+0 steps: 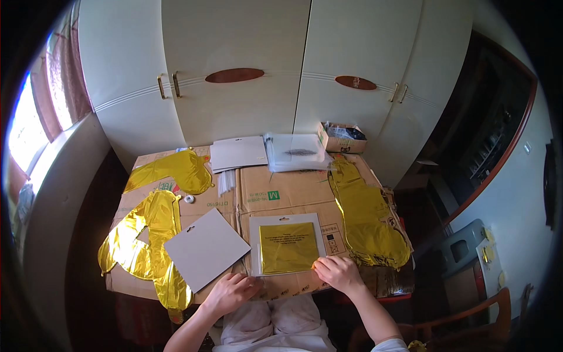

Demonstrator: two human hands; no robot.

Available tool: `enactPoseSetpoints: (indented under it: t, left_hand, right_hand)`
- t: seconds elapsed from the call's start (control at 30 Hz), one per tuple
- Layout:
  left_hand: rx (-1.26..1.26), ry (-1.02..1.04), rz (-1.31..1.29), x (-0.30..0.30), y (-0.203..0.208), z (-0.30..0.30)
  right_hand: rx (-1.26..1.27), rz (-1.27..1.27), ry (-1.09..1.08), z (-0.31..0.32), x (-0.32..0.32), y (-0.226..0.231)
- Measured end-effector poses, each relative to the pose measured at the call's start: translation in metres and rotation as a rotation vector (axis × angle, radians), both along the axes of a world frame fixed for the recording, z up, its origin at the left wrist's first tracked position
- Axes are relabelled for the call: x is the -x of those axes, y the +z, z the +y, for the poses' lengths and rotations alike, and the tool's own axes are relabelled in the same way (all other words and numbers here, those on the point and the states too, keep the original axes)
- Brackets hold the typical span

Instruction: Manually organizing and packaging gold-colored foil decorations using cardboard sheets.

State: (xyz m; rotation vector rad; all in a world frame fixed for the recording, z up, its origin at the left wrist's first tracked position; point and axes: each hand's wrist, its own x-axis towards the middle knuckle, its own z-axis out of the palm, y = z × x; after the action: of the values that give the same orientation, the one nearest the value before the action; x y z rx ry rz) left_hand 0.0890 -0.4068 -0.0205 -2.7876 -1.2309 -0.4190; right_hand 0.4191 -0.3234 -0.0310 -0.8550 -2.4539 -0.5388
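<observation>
Flat in front of me lies a clear plastic bag [321,234] holding a white card [268,220] and a folded square of gold foil [288,249] with small dark print. At its lower right corner, my right hand [339,273] is closed in a pinch, with a bit of orange at the fingertips. My left hand [233,291] rests by the lower left corner with its fingers bent together; what they hold, if anything, is hidden. Beside that hand a loose white hang-hole card [207,251] lies askew, partly over a gold foil balloon [167,267].
Cardboard [281,196] covers the table. More gold foil balloons lie at the far left [176,170] and right [369,217]. Along the back are white cards [238,154], clear bags [296,154], white sticks [226,182] and a small box [343,141]. A white roll [189,199] sits left.
</observation>
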Motion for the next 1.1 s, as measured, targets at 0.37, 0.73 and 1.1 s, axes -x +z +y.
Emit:
enactPoseSetpoints:
  t: [0.37, 0.73, 1.1]
  left_hand:
    - [-0.012, -0.004, -0.034, -0.002, -0.004, -0.003]
    - [-0.019, -0.037, -0.085, -0.007, -0.003, -0.005]
    - [0.028, -0.081, -0.165, -0.010, -0.005, -0.004]
  right_hand:
    - [0.016, -0.001, -0.002, -0.006, -0.001, 0.002]
    - [0.018, -0.001, -0.014, -0.007, -0.004, 0.005]
    - [0.045, -0.009, -0.019, -0.008, -0.011, 0.006]
